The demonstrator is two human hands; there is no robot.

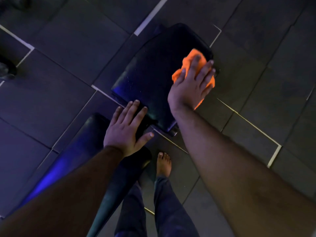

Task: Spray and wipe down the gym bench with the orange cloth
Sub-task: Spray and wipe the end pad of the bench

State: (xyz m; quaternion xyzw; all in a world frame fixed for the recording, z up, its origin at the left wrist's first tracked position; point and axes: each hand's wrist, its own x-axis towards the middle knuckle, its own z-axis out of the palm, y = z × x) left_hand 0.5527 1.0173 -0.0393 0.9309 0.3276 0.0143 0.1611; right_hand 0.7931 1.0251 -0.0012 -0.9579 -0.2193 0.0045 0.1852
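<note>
Right now the right hand is flat, fingers spread, pressing the orange cloth onto the far right edge of the gym bench. The left hand is open, bracing across the pad gap. I'd flatten the bunched cloth and pull overlapping strokes leftward under even palm pressure.

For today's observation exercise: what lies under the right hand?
The right hand presses the orange cloth onto the bench pad; the cloth's middle and pad beneath are covered.

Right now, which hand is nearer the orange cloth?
Right. The right hand presses flat on the orange cloth; the left hand rests apart from it, on the gym bench, nearer the person.
</note>
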